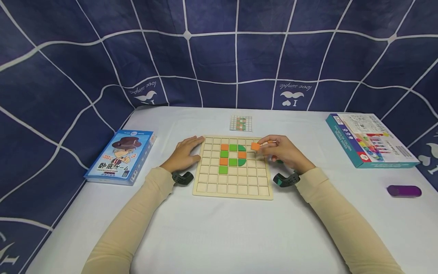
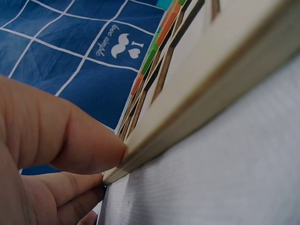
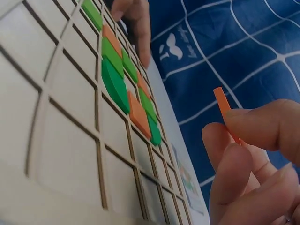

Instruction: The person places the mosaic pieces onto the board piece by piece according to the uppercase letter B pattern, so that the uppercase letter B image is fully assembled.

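Observation:
A wooden grid board (image 1: pixel 232 189) carries orange, light green and dark green pieces, among them a rounded dark green piece (image 3: pixel 115 86). My left hand (image 1: pixel 183 154) rests at the board's upper left edge; in the left wrist view its thumb (image 2: pixel 93 145) touches the board's rim (image 2: pixel 164 126). Above the board's right side, my right hand (image 1: pixel 285 152) pinches an orange square tile (image 1: pixel 255 146). The right wrist view shows this tile (image 3: pixel 221 99) edge-on between thumb and finger, clear of the board. A bit of green (image 1: pixel 279 161) shows beneath the right hand, mostly hidden.
A small card with a coloured grid pattern (image 1: pixel 241 123) lies behind the board. On the left is a blue box (image 1: pixel 119 156); a teal-edged box (image 1: pixel 371 140) lies at the right, with a purple cylinder (image 1: pixel 404 191) nearer. A blue cloth (image 1: pixel 212 57) hangs behind the table.

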The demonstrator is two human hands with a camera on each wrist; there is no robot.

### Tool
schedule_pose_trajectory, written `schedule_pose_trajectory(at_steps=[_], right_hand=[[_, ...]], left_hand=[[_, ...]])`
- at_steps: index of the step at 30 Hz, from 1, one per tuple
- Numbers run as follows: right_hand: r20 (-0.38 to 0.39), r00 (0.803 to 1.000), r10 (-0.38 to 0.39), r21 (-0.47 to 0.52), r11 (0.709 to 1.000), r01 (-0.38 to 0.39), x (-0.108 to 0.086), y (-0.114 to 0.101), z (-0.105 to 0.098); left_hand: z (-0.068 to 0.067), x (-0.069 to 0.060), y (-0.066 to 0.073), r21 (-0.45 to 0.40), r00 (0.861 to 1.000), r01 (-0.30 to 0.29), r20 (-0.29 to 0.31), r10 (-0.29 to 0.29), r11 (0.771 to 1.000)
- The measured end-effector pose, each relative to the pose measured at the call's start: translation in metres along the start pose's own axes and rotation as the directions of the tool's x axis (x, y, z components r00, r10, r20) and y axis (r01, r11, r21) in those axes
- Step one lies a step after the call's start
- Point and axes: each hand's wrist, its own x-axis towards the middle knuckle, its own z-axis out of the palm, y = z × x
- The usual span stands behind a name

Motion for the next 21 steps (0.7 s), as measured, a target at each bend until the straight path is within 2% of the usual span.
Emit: schedule_pose_trajectory(at_steps=[6, 14, 21], right_hand=[[0.038, 0.999, 0.002, -0.002, 1.0, -0.002, -0.001, 0.001, 0.014], [0.109, 0.994, -0.018, 0.042, 0.999, 0.013, -0.005, 0.001, 0.034], [0.123, 0.992, -0.035, 0.045, 0.999, 0.03, -0.008, 0.005, 0.051]], left_hand=[[0.001, 0.0, 0.0, 0.001, 1.0, 0.003, -0.002, -0.003, 1.0], [0.0, 0.0, 0.0, -0.001, 1.0, 0.004, -0.003, -0.004, 1.0], [0.0, 0.0, 0.001, -0.001, 1.0, 0.009, 0.001, -0.009, 1.0]])
